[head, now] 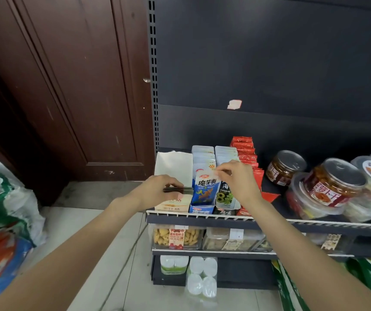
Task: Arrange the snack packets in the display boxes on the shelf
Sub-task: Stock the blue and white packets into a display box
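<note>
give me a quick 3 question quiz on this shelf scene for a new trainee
1. True or false: the right hand pinches the top of the blue packet standing at the front of the blue display box.
2. What does the left hand hold? A) a jar B) a thin stack of dark packets C) nothing
3. Which box sits furthest left on the top shelf: the white display box or the red one?

Key:
1. True
2. B
3. The white display box
</note>
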`<state>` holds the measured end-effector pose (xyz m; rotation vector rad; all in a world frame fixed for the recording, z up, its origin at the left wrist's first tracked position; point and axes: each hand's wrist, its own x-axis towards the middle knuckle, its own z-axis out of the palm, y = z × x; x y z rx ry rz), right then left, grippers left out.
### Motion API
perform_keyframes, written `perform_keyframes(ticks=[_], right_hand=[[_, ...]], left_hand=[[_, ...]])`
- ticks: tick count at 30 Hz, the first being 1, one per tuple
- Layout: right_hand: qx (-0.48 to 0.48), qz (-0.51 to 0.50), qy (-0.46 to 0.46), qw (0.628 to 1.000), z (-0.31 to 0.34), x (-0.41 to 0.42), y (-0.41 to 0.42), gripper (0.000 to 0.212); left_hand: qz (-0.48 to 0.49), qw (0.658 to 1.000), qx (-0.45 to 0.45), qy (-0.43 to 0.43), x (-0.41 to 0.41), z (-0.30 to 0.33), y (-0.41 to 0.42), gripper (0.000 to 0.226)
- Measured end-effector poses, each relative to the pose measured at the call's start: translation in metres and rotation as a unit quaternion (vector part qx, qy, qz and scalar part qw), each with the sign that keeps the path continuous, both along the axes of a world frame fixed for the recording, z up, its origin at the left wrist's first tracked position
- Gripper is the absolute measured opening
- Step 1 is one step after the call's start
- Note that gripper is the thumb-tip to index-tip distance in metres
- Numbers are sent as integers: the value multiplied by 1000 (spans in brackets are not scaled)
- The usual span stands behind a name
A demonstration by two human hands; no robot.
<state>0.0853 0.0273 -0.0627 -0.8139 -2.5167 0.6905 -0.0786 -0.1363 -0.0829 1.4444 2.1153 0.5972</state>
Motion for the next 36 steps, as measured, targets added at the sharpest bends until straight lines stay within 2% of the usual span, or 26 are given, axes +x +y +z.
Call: perform_keyframes(ticks=[5,10,15,18,20,22,24,28,31,36], right_hand=[[-20,-22,-69,997,-24,-17,3,18],[20,-44,-111,993,-28,-32,8,21],[6,-54,-104,993,-30,-31,3,28],[-37,-64,-51,996,-29,-18,-6,42],[-55,-45,-13,997,-25,-4,-16,39],[-78,-5,-15,997,-24,11,-25,36],[-98,44,-61,992,-26,23,-31,40],[-39,101,-143,984,-34,30,-30,37],[-8,74,-127,989,-35,26,-33,20],[20,6,-73,997,-25,23,-37,19]], left_hand=[[19,999,28,7,3,-7,-1,33],[20,999,31,3,3,-6,-1,33],[26,999,24,4,3,-5,0,34],[25,999,29,23,6,-5,-1,36],[24,999,36,29,9,-5,-3,35],[27,998,46,30,12,-5,-4,34],[34,997,59,31,15,-4,-5,34],[47,996,69,34,20,-4,-6,34],[58,995,68,37,23,-5,-7,34],[71,996,55,30,26,-2,-7,35]])
